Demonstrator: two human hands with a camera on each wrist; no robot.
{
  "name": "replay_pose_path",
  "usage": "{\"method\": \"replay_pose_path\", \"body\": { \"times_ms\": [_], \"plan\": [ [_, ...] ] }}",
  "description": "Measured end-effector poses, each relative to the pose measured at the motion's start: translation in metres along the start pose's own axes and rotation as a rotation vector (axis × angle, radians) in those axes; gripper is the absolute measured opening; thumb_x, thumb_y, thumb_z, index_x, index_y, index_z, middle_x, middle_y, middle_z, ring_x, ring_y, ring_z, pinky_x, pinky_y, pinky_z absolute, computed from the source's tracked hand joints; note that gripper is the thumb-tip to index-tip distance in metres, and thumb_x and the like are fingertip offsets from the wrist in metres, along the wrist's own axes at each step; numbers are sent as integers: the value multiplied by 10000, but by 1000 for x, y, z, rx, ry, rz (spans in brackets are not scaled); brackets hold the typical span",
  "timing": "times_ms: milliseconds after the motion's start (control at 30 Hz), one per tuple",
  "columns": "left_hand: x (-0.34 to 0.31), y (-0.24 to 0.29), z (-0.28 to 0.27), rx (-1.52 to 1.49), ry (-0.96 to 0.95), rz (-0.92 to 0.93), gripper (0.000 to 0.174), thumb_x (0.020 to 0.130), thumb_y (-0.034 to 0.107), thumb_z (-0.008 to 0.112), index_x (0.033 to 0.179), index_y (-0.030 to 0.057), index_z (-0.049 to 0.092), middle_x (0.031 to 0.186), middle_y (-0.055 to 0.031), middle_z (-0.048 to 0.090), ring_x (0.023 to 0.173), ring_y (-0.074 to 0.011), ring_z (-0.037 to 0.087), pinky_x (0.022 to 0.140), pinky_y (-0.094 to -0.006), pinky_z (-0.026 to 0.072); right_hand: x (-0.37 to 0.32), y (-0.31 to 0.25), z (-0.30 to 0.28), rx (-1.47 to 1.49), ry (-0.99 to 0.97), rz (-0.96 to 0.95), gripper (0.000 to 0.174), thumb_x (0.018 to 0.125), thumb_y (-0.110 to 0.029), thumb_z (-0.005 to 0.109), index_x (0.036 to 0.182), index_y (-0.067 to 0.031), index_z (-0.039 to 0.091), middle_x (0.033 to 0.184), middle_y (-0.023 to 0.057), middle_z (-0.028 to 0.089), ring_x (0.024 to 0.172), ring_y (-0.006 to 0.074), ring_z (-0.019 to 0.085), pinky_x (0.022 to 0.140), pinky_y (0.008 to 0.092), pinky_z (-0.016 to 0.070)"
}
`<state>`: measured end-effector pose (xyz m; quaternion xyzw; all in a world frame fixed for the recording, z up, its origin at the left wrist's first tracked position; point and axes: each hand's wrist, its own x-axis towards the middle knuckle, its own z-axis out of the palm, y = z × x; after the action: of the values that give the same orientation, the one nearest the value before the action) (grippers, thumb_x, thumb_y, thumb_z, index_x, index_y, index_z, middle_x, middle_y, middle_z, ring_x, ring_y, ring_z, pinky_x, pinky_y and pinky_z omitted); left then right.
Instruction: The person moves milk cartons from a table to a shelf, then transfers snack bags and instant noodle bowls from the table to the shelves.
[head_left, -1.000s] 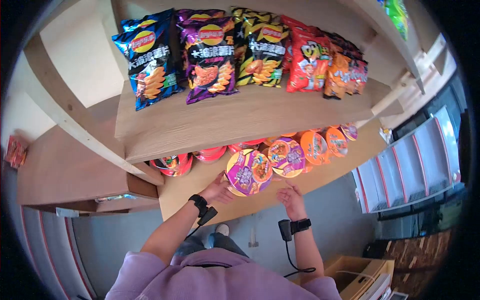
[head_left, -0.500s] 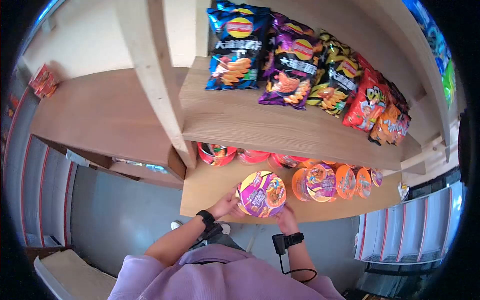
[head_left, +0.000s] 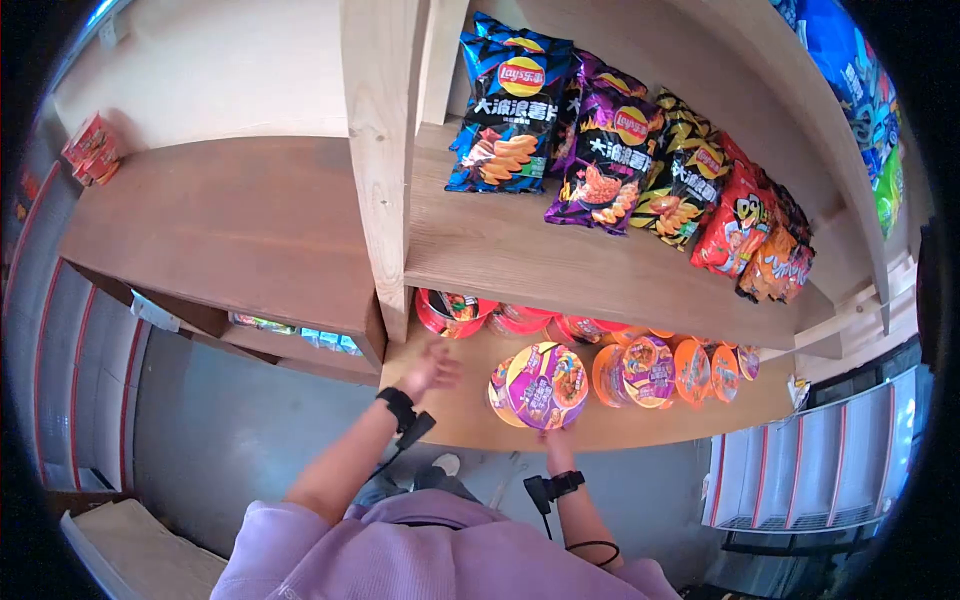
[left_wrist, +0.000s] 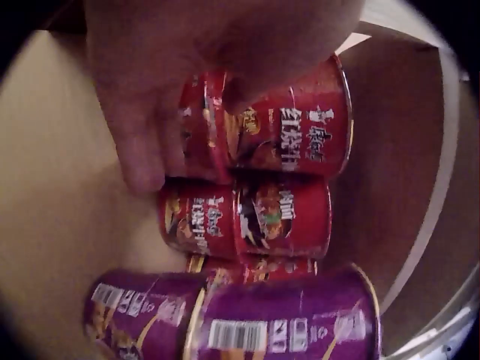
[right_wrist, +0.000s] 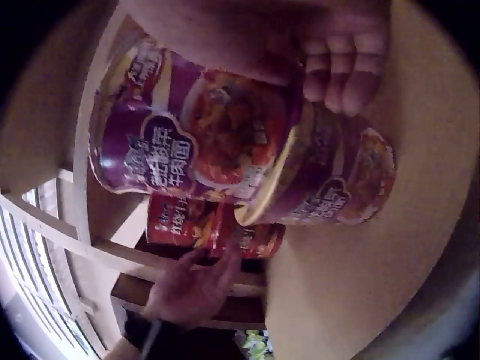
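Two purple instant-noodle tubs stand stacked near the board's front edge. The upper tub (head_left: pixel 546 385) sits offset to the right over the lower tub (head_left: pixel 502 392), whose yellow rim shows at a slight angle in the right wrist view. My right hand (head_left: pixel 558 440) lies at the near side of the upper tub, its bent fingers (right_wrist: pixel 345 79) by the tub's base and its thumb hidden. To the left, apart from the stack, my left hand (head_left: pixel 428 372) has loosely extended fingers and holds nothing. Red noodle tubs (left_wrist: pixel 281 214) stand beyond it, partly covered by it in its wrist view.
Orange and purple noodle tubs (head_left: pixel 650 370) line the board (head_left: pixel 620 430) on the right. Above, a shelf (head_left: pixel 590 270) carries chip bags (head_left: pixel 508 115). A wooden post (head_left: pixel 385 160) rises at the left, beside a brown cabinet (head_left: pixel 220 220).
The purple tub taken from beside the orange ones was carried left between both hands and now stands on another. My left hand has let go and moved left. The head view has swung left.
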<state>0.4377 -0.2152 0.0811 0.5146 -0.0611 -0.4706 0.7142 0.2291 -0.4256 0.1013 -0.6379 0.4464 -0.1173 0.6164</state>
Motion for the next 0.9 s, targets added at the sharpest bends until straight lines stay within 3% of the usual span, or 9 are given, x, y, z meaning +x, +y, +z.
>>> {"method": "replay_pose_path", "body": {
  "times_ms": [200,333,400,433,567,600,667,767,900],
  "plan": [
    [24,22,-3,-102,271,-73,524,956,435,392,1350,109,277,1147,-213,565,976,-311,615,829,-425,523,2,-5,7,-53,-54,-95,184,937,-202,505,1008,-31,509,701,26,566,545,95,524,455,257,414],
    [36,22,0,-128,349,26,479,960,409,386,1332,121,295,1092,-230,589,920,-301,640,798,-395,541,34,33,-23,-172,-124,-116,220,925,-173,517,1068,-7,501,810,84,594,668,149,581,523,294,473],
    [32,29,0,-92,341,77,460,969,399,373,1304,148,184,981,-252,627,827,-330,666,722,-404,568,86,119,-50,-545,218,-655,282,894,-113,531,1135,26,482,964,152,594,853,221,595,614,347,512],
    [39,23,-11,-136,285,55,461,965,384,403,1305,153,194,977,-248,628,818,-317,669,709,-394,574,86,111,-58,-544,217,-656,282,894,-113,531,1135,26,482,964,152,594,853,221,595,614,347,512],
    [48,9,-30,-233,178,66,478,957,387,436,1307,150,212,962,-243,629,821,-302,669,714,-389,573,61,55,-93,-71,20,-217,454,876,-129,584,1281,-80,386,1122,63,552,922,132,583,582,280,500],
    [47,6,-32,-249,163,74,477,958,378,443,1309,145,220,956,-236,630,821,-294,668,715,-384,572,66,60,-96,-72,25,-218,454,876,-129,584,1281,-80,386,1122,63,552,922,132,583,582,280,500],
    [34,11,-18,-264,144,80,475,959,369,450,1311,140,228,950,-228,631,820,-286,668,716,-378,572,74,67,-95,-268,173,-212,343,871,-90,546,1180,33,459,1100,159,560,960,258,570,667,353,526],
    [18,7,-14,-241,173,93,467,972,336,437,1332,141,212,946,-200,634,806,-277,668,715,-380,570,27,-10,-73,4,0,-23,351,883,-130,554,1193,1,454,1101,125,548,933,223,576,637,320,520],
    [-41,-3,11,-100,125,179,438,979,376,385,1322,140,248,963,-189,628,815,-268,671,738,-400,568,43,57,-94,99,42,-32,286,901,-179,535,1166,-104,460,916,19,582,752,110,572,591,252,475]
  ]
}}
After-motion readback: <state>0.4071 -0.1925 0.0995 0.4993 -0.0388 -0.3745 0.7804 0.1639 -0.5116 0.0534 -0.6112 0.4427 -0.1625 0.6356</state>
